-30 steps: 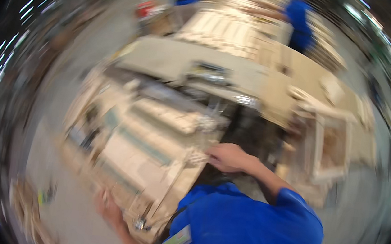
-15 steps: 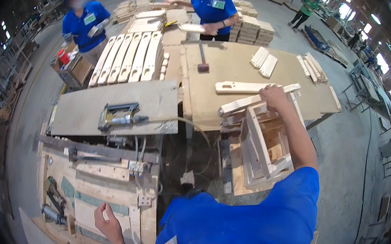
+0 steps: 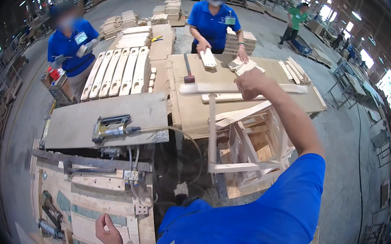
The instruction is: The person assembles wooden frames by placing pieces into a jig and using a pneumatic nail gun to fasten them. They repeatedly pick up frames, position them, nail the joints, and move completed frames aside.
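I'm reaching my right hand (image 3: 252,82) out, closing it on a long wood slat (image 3: 237,89) lying on the tabletop (image 3: 197,108) above the part-built chair frame (image 3: 245,146); left hand (image 3: 108,232) is resting loose on the jig board (image 3: 96,207). Frame's still unfinished.

Three other persons (image 3: 214,21) in view; one hammer (image 3: 187,69) and one nail gun (image 3: 111,126) on the workbenches (image 3: 192,107).

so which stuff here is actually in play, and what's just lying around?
In play:
- right hand on a wood piece atop the chair frame
- left hand resting on the jig board

Lying about:
- hammer on the bench
- nail gun
- row of slats
- co-workers' wood stacks
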Motion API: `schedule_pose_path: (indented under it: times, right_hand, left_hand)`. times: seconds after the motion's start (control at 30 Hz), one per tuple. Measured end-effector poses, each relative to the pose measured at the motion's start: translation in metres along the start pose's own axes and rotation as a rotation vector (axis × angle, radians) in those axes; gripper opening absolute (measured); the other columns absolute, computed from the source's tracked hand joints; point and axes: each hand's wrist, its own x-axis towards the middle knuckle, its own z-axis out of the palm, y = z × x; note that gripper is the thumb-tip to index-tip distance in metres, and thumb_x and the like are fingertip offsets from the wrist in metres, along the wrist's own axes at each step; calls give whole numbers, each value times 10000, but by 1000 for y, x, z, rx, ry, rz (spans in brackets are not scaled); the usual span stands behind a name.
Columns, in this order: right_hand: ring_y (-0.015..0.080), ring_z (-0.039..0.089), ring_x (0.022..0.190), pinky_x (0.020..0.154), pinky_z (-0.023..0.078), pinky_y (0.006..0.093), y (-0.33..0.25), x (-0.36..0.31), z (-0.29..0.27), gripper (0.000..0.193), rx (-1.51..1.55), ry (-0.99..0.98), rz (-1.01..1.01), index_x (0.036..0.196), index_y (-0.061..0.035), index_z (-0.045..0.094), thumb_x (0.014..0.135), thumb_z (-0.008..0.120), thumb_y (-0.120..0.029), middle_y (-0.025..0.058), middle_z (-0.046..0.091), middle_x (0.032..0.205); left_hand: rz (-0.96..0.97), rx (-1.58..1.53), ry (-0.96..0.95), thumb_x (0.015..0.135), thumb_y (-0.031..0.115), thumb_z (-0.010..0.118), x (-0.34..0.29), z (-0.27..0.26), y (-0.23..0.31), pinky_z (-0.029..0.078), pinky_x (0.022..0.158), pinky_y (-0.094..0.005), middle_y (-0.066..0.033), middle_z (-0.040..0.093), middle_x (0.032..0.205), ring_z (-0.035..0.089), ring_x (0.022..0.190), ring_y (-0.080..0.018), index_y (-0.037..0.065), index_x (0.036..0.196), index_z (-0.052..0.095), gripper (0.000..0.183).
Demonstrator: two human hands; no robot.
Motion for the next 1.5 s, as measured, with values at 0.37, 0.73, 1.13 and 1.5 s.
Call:
schedule_pose_path:
  times: [0.37,0.73,1.13,1.5]
  right_hand:
    - [357,719,1065,962,529,451,-245,-1,-86,557,543,473,-545,1316,21,627,884,706,-322,232,747,1101]
    - [459,725,1125,1006,546,510,-612,53,-43,646,591,132,-797,1294,63,641,861,710,-412,329,735,1193]
    - [450,694,1228,1049,558,504,-778,81,24,670,524,-110,-900,1365,75,599,893,667,-396,351,696,1290]
    - [441,685,1204,1004,554,526,-783,64,41,584,288,39,-963,1322,31,617,966,703,-425,259,688,1312]
  left_hand:
    - [403,-134,142,822,75,884,-19,-46,96,580,876,-445,-126,769,1032,733,966,-346,50,1064,754,276]
    - [48,401,-38,870,203,789,-59,-31,-29,539,841,-465,-89,704,1023,702,985,-304,94,1119,659,301]
    - [-316,522,-79,953,297,743,-60,-40,-118,533,849,-461,-106,711,995,698,967,-320,95,1118,679,269]
    - [-429,477,39,928,258,768,-78,-19,-115,507,889,-463,-117,698,971,689,976,-324,71,1129,709,281]
